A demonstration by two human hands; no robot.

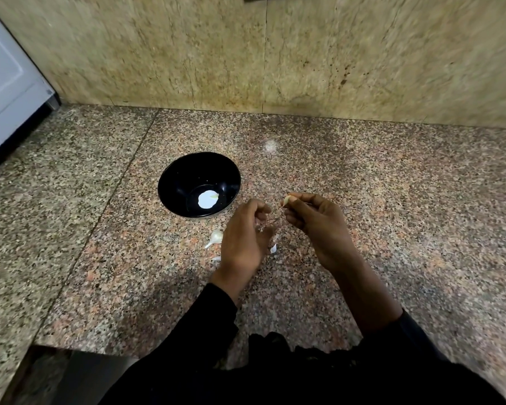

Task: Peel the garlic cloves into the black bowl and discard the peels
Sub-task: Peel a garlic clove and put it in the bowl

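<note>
Left hand [244,238] curled — right hand [316,222] pinching clove [287,200]

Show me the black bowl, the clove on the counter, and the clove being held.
bowl [170,182], head view, bare inner left wall.
counter clove [217,235], head view, its bulb.
held clove [287,200], head view, tip showing above the right hand's fingers.
</note>
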